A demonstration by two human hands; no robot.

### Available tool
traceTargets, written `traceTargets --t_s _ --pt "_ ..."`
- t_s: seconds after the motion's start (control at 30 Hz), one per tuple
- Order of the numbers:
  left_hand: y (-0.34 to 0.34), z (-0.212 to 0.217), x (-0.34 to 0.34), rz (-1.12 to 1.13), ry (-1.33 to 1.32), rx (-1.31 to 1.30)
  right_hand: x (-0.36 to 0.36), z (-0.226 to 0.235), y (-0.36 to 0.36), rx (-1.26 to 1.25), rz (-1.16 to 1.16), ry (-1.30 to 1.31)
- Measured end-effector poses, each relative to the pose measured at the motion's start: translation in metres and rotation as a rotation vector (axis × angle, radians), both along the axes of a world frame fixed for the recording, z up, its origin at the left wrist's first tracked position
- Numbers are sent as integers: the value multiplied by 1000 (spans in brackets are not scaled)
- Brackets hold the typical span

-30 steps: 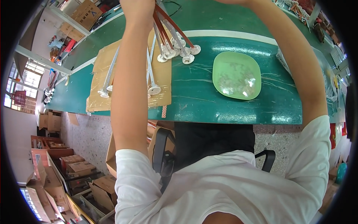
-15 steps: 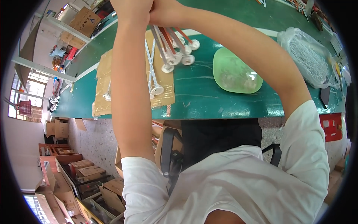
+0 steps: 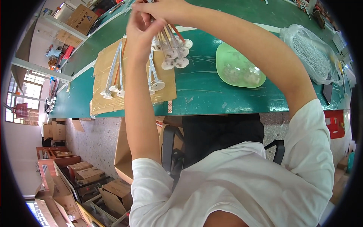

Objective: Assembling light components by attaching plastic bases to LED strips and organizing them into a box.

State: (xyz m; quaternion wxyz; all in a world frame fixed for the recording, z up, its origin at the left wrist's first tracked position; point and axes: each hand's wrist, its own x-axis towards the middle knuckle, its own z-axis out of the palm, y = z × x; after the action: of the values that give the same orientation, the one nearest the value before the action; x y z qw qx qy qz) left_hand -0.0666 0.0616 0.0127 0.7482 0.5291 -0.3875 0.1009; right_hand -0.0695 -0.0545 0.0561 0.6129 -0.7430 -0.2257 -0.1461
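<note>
Green tabletop (image 3: 211,94) is seen under two raised arms. A bunch of thin rods (image 3: 170,45) with white round ends is held above it, near the far edge. The right hand (image 3: 166,9) is closed around the top of the bunch. The left hand (image 3: 138,32) is pressed flat against its side, fingers loosely curled. Some finished-looking rods (image 3: 113,75) are already laid on a brown cardboard sheet (image 3: 102,102). More seem to be left in a clear bag (image 3: 317,56). Small bits in the pale green dish (image 3: 238,68) are hard to make out. The tops of the held rods are cut off.
</note>
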Motion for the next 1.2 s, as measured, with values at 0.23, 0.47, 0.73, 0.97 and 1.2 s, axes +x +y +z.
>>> traceTargets --t_s 0.23,0.47,0.73,0.97,1.2 --pt "3 38 -58 -83 72 254 -77 45 -21 358 246 136" --pt "-48 22 -194 -651 3 568 -266 16 -83 502 186 71" --pt "-101 -64 -289 -1111 81 409 -398 -59 -88 487 -361 285" --pt "-119 -93 -278 -1611 711 667 -396 -116 -118 468 -492 139" --pt "-114 -162 -308 -1673 931 203 -380 -142 -118 538 -107 437"
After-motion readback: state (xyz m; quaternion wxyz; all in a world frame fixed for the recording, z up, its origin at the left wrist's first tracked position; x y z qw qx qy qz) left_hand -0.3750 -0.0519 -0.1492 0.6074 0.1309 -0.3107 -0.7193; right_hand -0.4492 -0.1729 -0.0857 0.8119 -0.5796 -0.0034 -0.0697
